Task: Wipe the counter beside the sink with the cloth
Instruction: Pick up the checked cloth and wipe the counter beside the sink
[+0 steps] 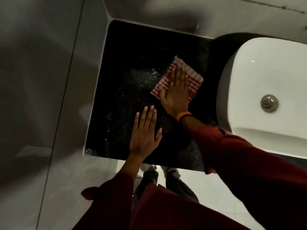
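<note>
Head view, looking straight down: grey tiled wall (41, 97) closes off the left, meeting the black counter (126, 63) along a pale edge. One counter, hemmed by wall at left and back, open at its near edge. Droplets (146, 78) speckle its middle. The left hand (143, 135) lies flat on the counter near the front, fingers spread, holding nothing. Just beyond it the right hand (176, 92), fingers straight and together, presses flat on the one red-and-white striped cloth (194, 80), not gripping it. A ring and an orange wristband (182, 115) show. Cloth sits close to the counter's right side, bare room leftward. One white sink (265, 72) at right, one drain (269, 103).
</note>
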